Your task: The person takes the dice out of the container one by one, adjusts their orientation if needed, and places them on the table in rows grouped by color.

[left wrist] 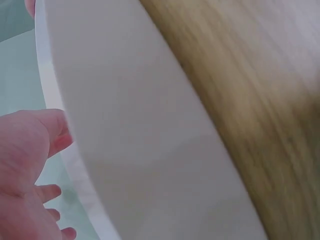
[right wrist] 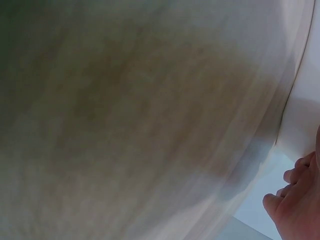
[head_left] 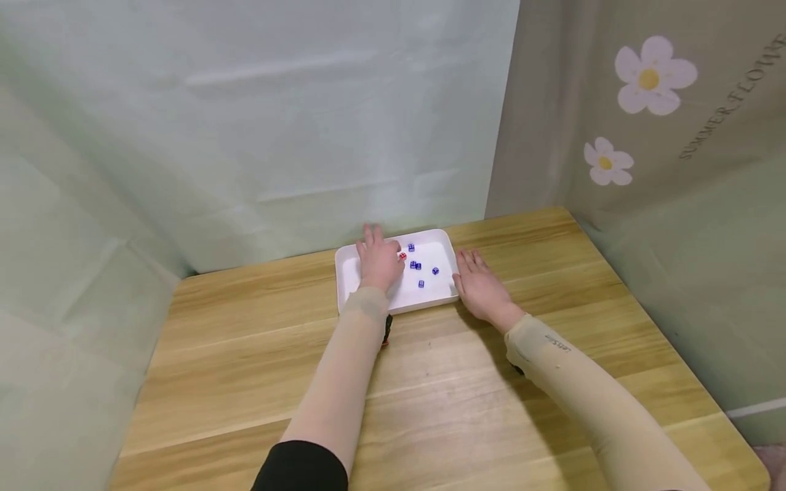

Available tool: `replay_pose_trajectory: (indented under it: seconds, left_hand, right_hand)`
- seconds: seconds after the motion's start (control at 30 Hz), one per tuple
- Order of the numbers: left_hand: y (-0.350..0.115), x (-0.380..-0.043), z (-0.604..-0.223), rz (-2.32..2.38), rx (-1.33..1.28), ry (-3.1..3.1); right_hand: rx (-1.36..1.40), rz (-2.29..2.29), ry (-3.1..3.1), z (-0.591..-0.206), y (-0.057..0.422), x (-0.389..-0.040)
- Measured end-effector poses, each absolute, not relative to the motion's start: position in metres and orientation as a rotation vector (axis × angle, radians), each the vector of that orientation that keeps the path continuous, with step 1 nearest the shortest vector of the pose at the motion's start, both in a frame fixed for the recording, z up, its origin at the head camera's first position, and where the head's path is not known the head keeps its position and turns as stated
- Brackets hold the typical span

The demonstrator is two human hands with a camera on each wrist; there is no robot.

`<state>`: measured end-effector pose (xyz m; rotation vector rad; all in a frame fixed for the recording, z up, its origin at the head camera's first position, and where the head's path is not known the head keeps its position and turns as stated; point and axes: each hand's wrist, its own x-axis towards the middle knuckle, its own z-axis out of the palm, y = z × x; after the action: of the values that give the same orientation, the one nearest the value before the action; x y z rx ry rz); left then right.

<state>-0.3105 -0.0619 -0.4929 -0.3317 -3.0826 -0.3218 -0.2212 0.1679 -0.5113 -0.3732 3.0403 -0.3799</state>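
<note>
A white tray (head_left: 430, 300) stands on the wooden table in the head view. My left hand (head_left: 379, 264) reaches over its left half, with thumb and forefinger at either side of a red die (head_left: 402, 256), which they appear to pinch. The other fingers stretch out toward the far rim. Several blue dice lie in the tray, one blue die (head_left: 435, 271) nearest the right side. My right hand (head_left: 482, 286) rests against the tray's right end, fingers straight. In the left wrist view the tray wall (left wrist: 130, 110) hides the fingertips and the red die.
The wooden table (head_left: 245, 361) extends in front of the tray and to both sides. Pale cloth (head_left: 307, 123) hangs right behind the tray, and a flower-printed curtain (head_left: 675, 204) hangs along the right side.
</note>
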Motion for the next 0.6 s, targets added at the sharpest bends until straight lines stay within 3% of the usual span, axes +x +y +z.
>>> replay_pose_trajectory:
  seconds: [0.6]
  left_hand:
    - [-0.051, -0.3113, -0.4969, -0.324, -0.28, -3.093]
  right_hand:
    - [-0.369, -0.398, 3.043, -0.5115, 0.1688, -0.2224]
